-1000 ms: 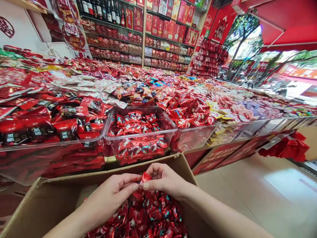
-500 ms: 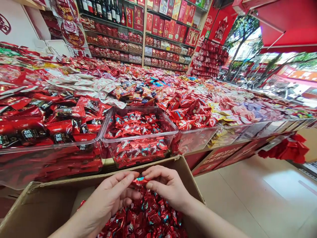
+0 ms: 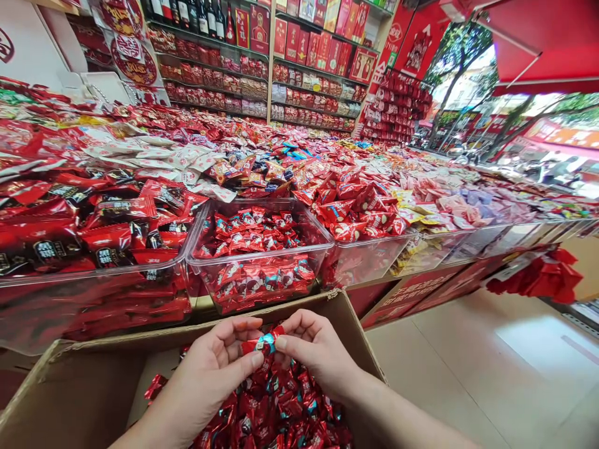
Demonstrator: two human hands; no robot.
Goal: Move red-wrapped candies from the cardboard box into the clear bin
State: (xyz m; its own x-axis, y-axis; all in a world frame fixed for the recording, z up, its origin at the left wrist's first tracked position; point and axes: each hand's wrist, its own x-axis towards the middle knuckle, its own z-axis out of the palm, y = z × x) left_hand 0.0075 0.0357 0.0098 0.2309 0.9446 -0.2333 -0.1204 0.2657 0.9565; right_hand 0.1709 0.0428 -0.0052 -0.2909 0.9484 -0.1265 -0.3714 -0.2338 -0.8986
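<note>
In the head view, a small wrapped candy (image 3: 266,342), red with a blue middle, is held between the two hands above similar candies (image 3: 276,408) in a cardboard box (image 3: 100,340). The right hand (image 3: 321,352) has its grip pinched on the candy's right end, between thumb and fingers. The left hand (image 3: 213,362) has its thumb at the candy's lower left edge, its fingers curved above; whether that grip is closed, I cannot tell. A clear bin (image 3: 262,254) with like candies sits just beyond the box.

The candy looks very light, probably firm inside a thin, crinkly wrapper that gives easily. The shiny foil may slip under a loose pinch, and hard twisting could tear it. The filled middle seems the surest hold; the flat ends suit light fingertip pinches.
</note>
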